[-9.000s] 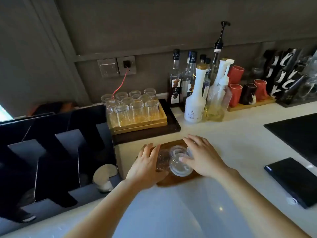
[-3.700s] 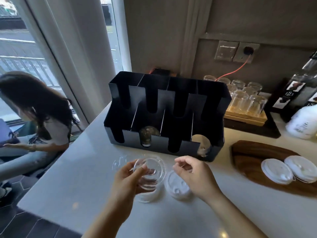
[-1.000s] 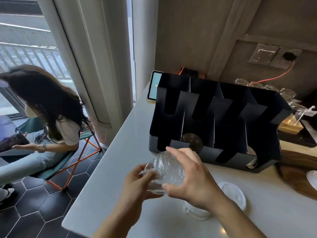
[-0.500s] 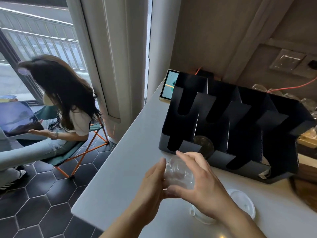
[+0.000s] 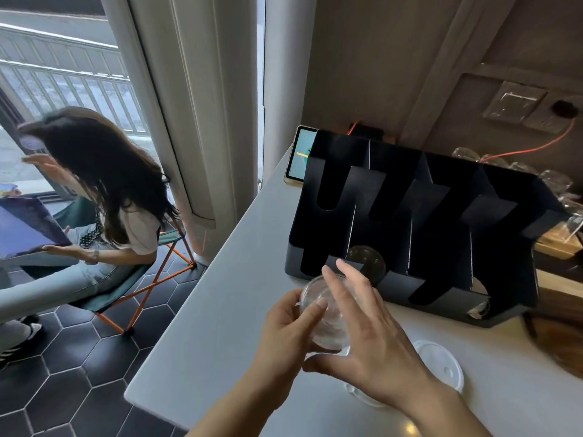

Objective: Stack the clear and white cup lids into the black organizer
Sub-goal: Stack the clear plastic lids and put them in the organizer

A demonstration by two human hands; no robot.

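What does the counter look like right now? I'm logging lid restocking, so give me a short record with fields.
held item: stack of clear lids, off the counter
left hand: grip on the stack's near-left edge
right hand: grip over the stack's right side
black organizer: upright on the counter, just behind the hands
second slot from left: clear lids at the bottom
rightmost slot: something pale at the bottom, mostly hidden
white lid: flat on the counter, right of the hands

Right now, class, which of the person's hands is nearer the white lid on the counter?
Right. The right hand hovers just beside the white lid; the left hand is farther off, beyond the clear lids both hold.
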